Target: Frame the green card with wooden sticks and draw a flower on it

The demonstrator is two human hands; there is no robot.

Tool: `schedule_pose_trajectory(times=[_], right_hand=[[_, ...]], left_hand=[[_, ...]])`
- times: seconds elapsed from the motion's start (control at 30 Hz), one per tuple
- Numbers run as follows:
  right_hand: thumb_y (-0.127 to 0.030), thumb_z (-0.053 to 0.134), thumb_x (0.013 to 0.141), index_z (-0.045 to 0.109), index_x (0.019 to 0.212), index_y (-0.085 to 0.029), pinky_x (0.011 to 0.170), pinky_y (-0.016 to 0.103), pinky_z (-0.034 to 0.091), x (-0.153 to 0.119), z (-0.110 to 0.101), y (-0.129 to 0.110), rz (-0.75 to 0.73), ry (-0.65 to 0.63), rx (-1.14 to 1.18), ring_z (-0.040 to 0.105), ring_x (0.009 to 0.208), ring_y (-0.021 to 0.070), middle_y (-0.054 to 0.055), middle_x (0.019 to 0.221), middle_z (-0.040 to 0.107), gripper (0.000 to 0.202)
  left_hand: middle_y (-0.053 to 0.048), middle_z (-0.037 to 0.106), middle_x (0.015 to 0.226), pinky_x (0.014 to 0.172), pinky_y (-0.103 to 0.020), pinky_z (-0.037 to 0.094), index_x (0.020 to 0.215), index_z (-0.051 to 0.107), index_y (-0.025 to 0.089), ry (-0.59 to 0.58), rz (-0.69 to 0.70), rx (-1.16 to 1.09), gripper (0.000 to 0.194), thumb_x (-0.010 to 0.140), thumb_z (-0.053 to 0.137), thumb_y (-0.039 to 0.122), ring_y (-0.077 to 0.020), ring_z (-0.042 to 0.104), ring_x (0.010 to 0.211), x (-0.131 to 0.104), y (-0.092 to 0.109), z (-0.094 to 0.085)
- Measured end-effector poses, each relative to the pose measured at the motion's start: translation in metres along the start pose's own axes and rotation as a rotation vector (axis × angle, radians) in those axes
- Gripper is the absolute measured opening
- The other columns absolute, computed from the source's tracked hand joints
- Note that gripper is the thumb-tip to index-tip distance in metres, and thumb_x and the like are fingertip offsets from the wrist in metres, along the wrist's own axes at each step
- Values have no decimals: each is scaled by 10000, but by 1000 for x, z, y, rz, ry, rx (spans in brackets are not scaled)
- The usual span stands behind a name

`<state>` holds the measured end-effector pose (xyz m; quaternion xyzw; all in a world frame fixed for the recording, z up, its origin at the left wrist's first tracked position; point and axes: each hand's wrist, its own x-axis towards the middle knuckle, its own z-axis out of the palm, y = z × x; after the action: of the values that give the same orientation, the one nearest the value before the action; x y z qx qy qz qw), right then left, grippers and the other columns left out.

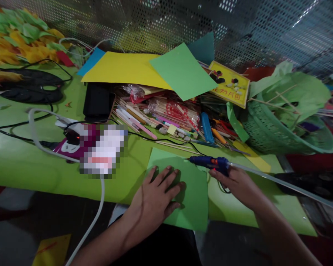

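Glue gun (211, 163) fills the right grip (240, 183); left grip (155, 194) lies spread on the sheet (194, 203). Gluing seems in hand, needing steady aim next.

Whatever's in that pixelated block (104, 149) is unreadable, tbh. Left hand (155, 194) covers part of the green sheet (194, 199), right hand (240, 186) mostly hides the grip of the glue gun (211, 162), clear stick (274, 180) runs off the right edge, tissue pile (22, 33) gets cut off at left.
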<state>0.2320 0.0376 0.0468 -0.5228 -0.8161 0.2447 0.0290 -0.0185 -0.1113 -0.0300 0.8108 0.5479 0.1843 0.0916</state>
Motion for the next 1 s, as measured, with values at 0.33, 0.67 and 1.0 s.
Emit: schedule_pose_trajectory(times=[0.33, 0.67, 1.0], right_hand=[[-667, 527, 876, 493, 614, -249, 508, 298, 371, -5, -8, 2, 49, -10, -10, 502, 548, 184, 3, 555, 505, 494], [-685, 523, 886, 473, 590, -249, 503, 298, 366, -3, -4, 6, 38, -6, -34, 478, 523, 169, 4, 554, 513, 529], [-701, 481, 887, 492, 595, -250, 525, 304, 404, -14, -16, 18, 82, 3, -35, 509, 547, 185, 10, 551, 532, 537]], left_hand=[[-5, 443, 1622, 1225, -556, 245, 1470, 506, 351, 18, 4, -10, 492, 1018, 523, 545, -273, 375, 1499, -2, 0, 2], [-7, 446, 1622, 1216, -561, 270, 1465, 512, 352, 30, 8, 3, 486, 1022, 514, 550, -276, 374, 1504, -2, 0, 2], [2, 486, 1596, 1208, -526, 274, 1432, 543, 358, 49, -13, -7, 479, 992, 580, 541, -261, 424, 1471, 0, 1, 1]])
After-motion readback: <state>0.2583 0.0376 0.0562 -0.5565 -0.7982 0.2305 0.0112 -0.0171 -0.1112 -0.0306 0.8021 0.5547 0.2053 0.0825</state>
